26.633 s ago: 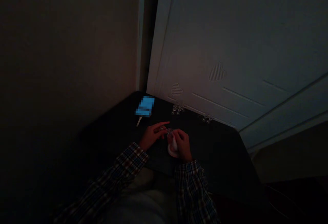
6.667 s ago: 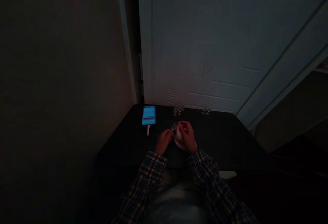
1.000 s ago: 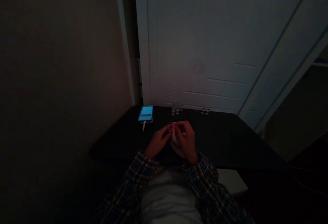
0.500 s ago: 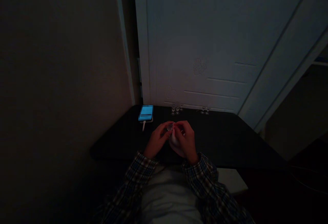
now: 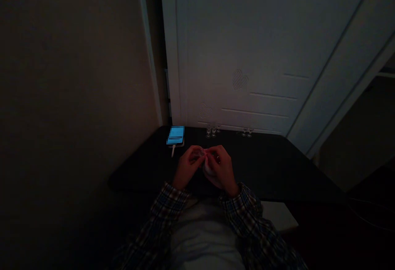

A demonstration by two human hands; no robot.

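Note:
The room is very dark. Both my hands meet over the middle of a black table (image 5: pixel 271 171). My left hand (image 5: pixel 187 169) pinches a small clear glass-like object (image 5: pixel 202 153) at its fingertips. My right hand (image 5: pixel 222 171) is curled around a pale cloth or tissue (image 5: pixel 209 167) and presses it against that small object. Both wrists wear plaid sleeves. What the small object is stays hard to make out.
A phone with a lit blue screen (image 5: pixel 176 135) lies at the table's far left with a white cable (image 5: pixel 173 150) plugged in. Two groups of tiny clear glasses (image 5: pixel 212 131) (image 5: pixel 247 131) stand along the far edge against a white door (image 5: pixel 247 56). A wall stands left.
My hands have stayed together in the same spot; the left fingers have curled a little closer around the small object. The view has barely shifted.

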